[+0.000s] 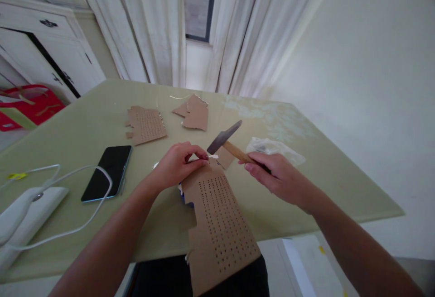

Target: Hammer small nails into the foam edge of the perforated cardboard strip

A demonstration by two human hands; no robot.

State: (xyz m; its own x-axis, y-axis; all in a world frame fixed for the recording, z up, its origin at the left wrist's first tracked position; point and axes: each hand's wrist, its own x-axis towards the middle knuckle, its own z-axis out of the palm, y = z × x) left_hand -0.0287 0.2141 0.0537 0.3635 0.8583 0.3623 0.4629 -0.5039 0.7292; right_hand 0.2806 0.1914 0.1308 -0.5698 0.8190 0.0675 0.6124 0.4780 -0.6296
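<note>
Nearest me, the perforated cardboard sheet (219,224) runs from the table edge out over my lap, at 6 o'clock. Going left to right: white charger block (25,213) with its looping cable (81,197) at 9 o'clock, then a black phone (108,172) face up just beside it. Two more cardboard pieces, one perforated (147,126) and one plain (194,113), sit at 11 to 12 o'clock. My left hand (176,165) rests on the sheet's top edge, fingers pinched narrow on a small white peg (213,156). My right hand (277,177) at 2 o'clock wraps the wooden handle of a hammer (226,141), head tilted just above the peg. Clear plastic bag (273,147) lies behind that hand on the green table (84,125).
</note>
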